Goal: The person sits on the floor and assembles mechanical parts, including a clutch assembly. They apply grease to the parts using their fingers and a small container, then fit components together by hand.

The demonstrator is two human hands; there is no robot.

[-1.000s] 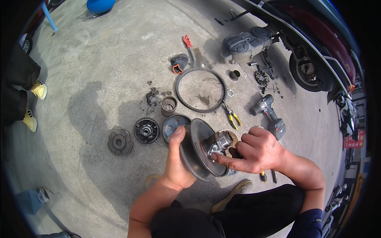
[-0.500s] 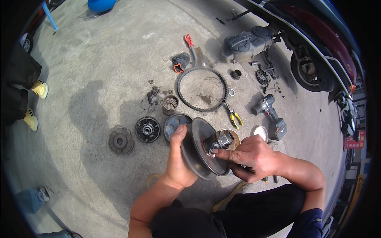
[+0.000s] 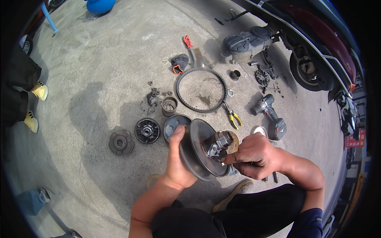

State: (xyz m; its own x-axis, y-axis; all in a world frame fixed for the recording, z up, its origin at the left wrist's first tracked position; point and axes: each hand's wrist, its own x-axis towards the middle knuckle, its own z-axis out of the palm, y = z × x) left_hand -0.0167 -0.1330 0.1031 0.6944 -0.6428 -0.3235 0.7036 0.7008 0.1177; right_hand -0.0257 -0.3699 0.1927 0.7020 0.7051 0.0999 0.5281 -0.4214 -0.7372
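Observation:
My left hand (image 3: 178,166) grips a scooter's grey belt pulley (image 3: 189,152), thumb over the rim, its two discs tilted. The pulley's hub (image 3: 223,139) points up and to the right, with pale grease smeared in a slot in its side. Beside the hub, over the face of the upper disc, is my right hand (image 3: 256,156). Its dark-stained index finger points left with a white dab at the tip, while the other fingers are curled in. Behind the pulley lies another grey metal disc (image 3: 174,123), partly covered. An open white tub (image 3: 260,131) is partly hidden behind my right hand.
On the concrete lie a drive belt (image 3: 178,87), a coil spring (image 3: 170,105), a finned pulley half (image 3: 147,130), a round plate (image 3: 121,141), yellow-handled pliers (image 3: 235,119) and a cordless impact driver (image 3: 270,115). A scooter (image 3: 307,71) stands far right. Another person's shoes (image 3: 39,90) are at left.
My right index finger has drawn back from the hub, moving right and slightly down. Grease in the hub's slot now shows. The pulley has shifted slightly in my left hand.

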